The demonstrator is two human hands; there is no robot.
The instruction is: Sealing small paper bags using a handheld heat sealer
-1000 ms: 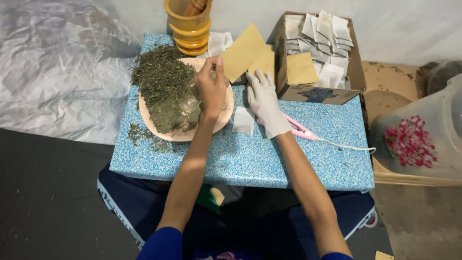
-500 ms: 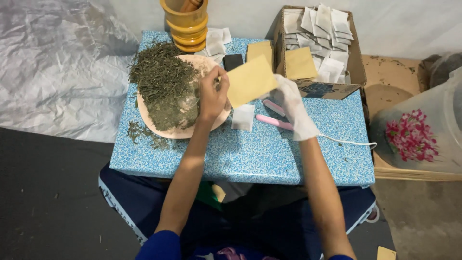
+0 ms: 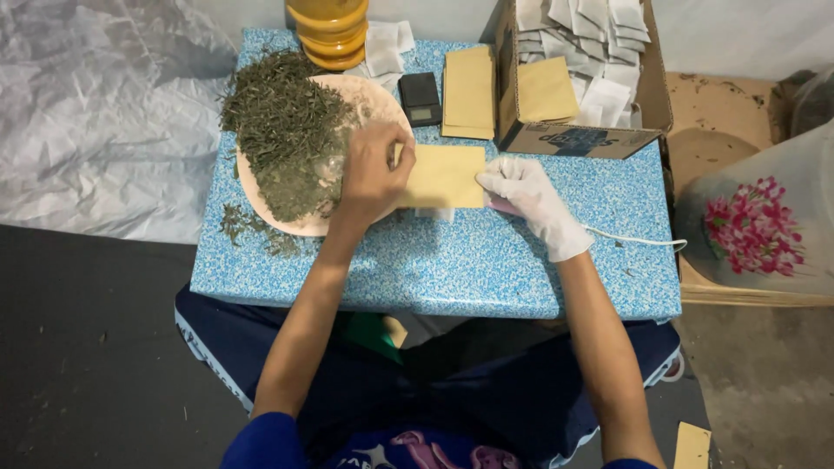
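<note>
On a blue speckled table (image 3: 452,269), one round plate (image 3: 369,95) heaped with dried green herbs (image 3: 282,130) overhangs the left edge; the front strip lies open. One tan envelope (image 3: 445,176) lies centre, the bare left hand (image 3: 373,174) pinching its left edge, the gloved right hand (image 3: 526,187) gripping its right.

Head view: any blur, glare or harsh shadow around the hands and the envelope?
Head view: evenly lit and sharp; left hand, gloved right hand and tan envelope have crisp edges, with only soft shadows on the blue table; mild sheen on the plastic sheet.
</note>
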